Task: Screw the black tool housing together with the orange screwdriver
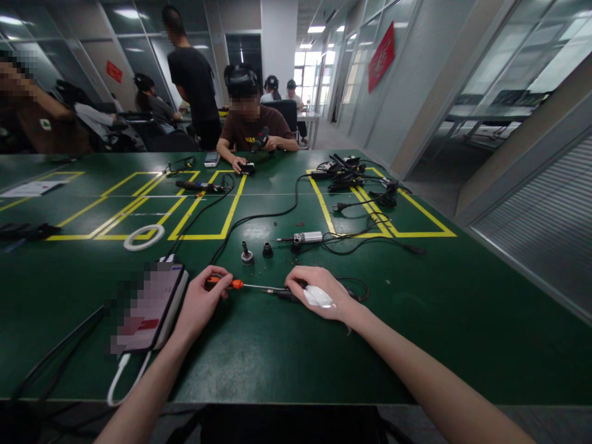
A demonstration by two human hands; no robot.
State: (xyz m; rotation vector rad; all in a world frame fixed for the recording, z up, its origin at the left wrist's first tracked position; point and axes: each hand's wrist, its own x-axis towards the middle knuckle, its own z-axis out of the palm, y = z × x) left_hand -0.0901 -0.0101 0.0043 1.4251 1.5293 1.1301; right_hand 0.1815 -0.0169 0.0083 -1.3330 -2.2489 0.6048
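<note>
My left hand point(203, 302) is closed around the orange-and-black handle of a screwdriver point(237, 284). Its thin metal shaft points right, toward my right hand point(319, 293), which is closed over a slim black tool handle point(285, 294). White padding under clear tape covers the back of that hand. The screwdriver's tip and most of the black handle are hidden by my fingers. Just beyond my hands stand a dark nozzle-like part on a round base point(247, 254) and a small black collar point(267, 250). Farther right lies a silver cylindrical tool part with a thin tip point(309, 237).
A phone point(152, 308) leans left of my left hand, with a white cable. Behind it lies a white tape ring point(144, 237). Tangled black cables point(345, 172) fill the far right. Across the green table point(259, 351), a person point(254, 123) holds a dark tool.
</note>
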